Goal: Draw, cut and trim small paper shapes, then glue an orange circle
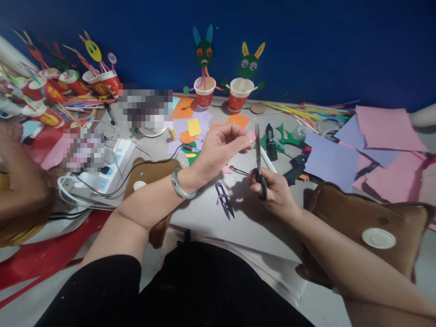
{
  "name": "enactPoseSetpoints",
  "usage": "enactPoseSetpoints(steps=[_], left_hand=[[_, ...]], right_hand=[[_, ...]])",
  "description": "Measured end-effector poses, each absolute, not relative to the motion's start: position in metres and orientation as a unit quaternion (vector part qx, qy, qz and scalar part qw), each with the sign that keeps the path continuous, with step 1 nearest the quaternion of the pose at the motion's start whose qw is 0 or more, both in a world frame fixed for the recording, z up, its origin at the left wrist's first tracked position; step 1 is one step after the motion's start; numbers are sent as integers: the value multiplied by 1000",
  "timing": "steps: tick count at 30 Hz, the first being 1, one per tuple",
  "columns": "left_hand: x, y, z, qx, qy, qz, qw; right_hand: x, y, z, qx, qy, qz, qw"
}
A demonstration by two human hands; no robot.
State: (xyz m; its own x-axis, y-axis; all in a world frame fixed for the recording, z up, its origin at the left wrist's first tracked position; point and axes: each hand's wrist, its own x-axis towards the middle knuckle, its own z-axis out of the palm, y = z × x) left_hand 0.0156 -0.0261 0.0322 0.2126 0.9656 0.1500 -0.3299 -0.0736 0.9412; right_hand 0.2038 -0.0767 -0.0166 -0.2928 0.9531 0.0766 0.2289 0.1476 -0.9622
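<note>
Over the middle of the table, my left hand [220, 152] pinches a small pink paper piece [251, 136] between thumb and fingertips. My right hand [274, 190] grips black-handled scissors [259, 159], their blades pointing up beside the pink piece. The blades look nearly closed, touching or very near the paper. Below the hands, purple thread snips [225, 200] lie on the table [200, 215]. A pink scrap [226, 168] rests between the two hands.
Two cups with green paper heads [205, 93] [240, 95] stand at the back. Right are a black marker [270, 141], a glue gun [295, 169], purple paper [332, 159] and a brown cushion [361, 227]. Left are a power strip [114, 170], more cups [73, 82] and another person's arm [22, 177].
</note>
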Motion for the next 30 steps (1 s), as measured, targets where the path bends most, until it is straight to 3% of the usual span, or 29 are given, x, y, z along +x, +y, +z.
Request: enactPoseSetpoints(steps=[30], left_hand=[[14, -24, 35, 482, 331, 549, 597]], right_hand=[[203, -76, -17, -461, -644, 477, 380]])
